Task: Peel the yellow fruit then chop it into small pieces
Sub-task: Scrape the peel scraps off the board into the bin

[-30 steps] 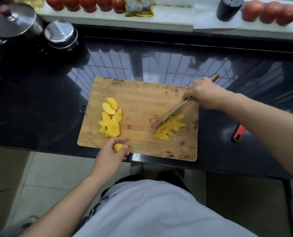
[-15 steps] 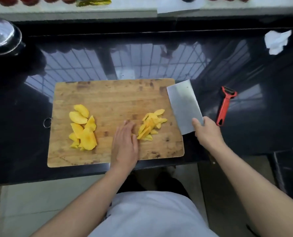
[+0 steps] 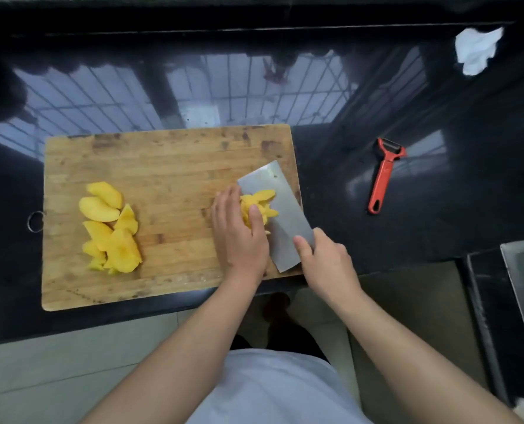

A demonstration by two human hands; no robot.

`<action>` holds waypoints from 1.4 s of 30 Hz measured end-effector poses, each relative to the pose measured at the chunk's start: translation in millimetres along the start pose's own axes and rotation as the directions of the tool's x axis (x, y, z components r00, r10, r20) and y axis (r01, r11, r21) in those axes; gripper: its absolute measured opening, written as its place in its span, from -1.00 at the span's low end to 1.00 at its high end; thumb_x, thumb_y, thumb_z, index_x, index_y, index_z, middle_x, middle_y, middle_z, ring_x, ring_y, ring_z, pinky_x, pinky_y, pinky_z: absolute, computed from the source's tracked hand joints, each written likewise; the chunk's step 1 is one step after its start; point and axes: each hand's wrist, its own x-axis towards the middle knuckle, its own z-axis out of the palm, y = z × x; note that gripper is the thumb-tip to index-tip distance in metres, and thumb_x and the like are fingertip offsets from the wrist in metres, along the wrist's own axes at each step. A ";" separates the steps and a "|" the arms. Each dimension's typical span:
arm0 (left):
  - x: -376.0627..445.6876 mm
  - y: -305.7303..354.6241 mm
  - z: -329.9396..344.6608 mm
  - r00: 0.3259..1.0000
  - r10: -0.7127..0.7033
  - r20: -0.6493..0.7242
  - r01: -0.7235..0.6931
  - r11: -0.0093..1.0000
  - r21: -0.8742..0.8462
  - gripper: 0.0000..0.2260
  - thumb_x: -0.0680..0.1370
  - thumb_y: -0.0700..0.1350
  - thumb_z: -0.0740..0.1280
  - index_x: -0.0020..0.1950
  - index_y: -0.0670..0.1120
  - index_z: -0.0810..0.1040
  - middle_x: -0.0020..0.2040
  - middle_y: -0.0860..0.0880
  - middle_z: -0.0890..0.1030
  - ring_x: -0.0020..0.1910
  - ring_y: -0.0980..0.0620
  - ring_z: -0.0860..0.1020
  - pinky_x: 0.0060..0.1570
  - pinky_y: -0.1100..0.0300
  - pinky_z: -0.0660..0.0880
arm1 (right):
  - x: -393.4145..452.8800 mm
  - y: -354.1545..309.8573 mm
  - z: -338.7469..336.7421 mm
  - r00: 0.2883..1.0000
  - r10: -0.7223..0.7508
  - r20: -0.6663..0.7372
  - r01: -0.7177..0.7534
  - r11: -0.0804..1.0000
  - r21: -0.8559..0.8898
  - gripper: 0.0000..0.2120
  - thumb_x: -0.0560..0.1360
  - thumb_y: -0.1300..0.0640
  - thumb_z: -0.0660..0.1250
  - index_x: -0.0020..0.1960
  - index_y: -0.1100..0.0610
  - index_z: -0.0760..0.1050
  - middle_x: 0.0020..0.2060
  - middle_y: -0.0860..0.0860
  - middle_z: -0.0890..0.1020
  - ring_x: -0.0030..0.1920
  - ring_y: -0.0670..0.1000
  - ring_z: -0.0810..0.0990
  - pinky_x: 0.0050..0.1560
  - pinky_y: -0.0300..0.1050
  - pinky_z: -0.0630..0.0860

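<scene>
My right hand (image 3: 321, 258) gripped the cleaver (image 3: 277, 215) at its near end, fingers curled round the handle, which my hand hid; the broad blade lay nearly flat over the right part of the wooden cutting board (image 3: 162, 166). My left hand (image 3: 239, 234) lay with straight fingers against a small heap of yellow fruit strips (image 3: 259, 200), which rested on the blade's flat side. Well to the left on the same board sat a second pile of larger yellow fruit slices (image 3: 110, 228), untouched. The board lay on a glossy black countertop (image 3: 438, 209). A red peeler (image 3: 383, 175) lay on the counter to the right, apart from the board, and a crumpled white tissue (image 3: 476, 50) sat in the far right corner.
</scene>
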 end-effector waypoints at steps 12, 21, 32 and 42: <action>-3.7 -5.4 -5.8 0.980 0.192 -0.059 -0.195 0.980 -0.049 -0.64 0.68 -0.04 0.19 0.30 -0.20 0.64 0.27 -0.09 0.65 0.33 -0.09 0.50 0.42 0.02 0.38 | -60.0 -45.9 50.3 0.994 0.111 0.021 -0.113 0.974 0.198 -0.79 0.68 -0.12 0.10 -0.01 0.00 0.34 0.01 0.13 0.59 0.06 0.25 0.57 0.02 0.13 0.52; 13.3 5.8 -91.3 0.976 0.189 -0.110 -0.207 0.960 -0.189 -0.58 0.67 0.05 0.13 0.35 -0.13 0.62 0.29 0.00 0.62 0.33 0.00 0.52 0.39 0.03 0.41 | -104.9 -103.6 43.4 0.989 -0.066 0.134 0.014 0.934 0.356 -0.96 0.56 0.07 0.19 0.00 -0.04 0.35 -0.04 -0.01 0.55 -0.03 0.11 0.52 -0.04 0.03 0.47; -33.7 -17.4 -168.1 0.929 0.061 -0.366 -0.064 0.998 0.004 -0.63 0.58 0.14 0.30 0.24 -0.05 0.69 0.28 -0.05 0.60 0.31 -0.07 0.48 0.37 0.29 0.25 | -164.5 -133.1 53.9 0.895 -0.328 0.302 0.264 0.936 0.231 -0.77 0.45 0.10 0.18 0.09 -0.02 0.43 -0.03 0.02 0.61 -0.04 0.07 0.59 0.04 0.12 0.59; -138.5 -102.6 -277.1 0.770 -0.206 -0.604 0.199 0.977 -0.080 -0.91 0.60 -0.14 0.39 -0.10 -0.08 0.57 0.02 0.06 0.50 0.09 -0.05 0.51 0.09 0.29 0.32 | -260.6 -148.5 149.3 0.738 -0.446 0.507 0.468 0.879 0.092 -0.88 0.50 0.20 0.19 0.00 0.05 0.41 -0.09 0.01 0.59 -0.08 0.05 0.57 -0.10 0.04 0.54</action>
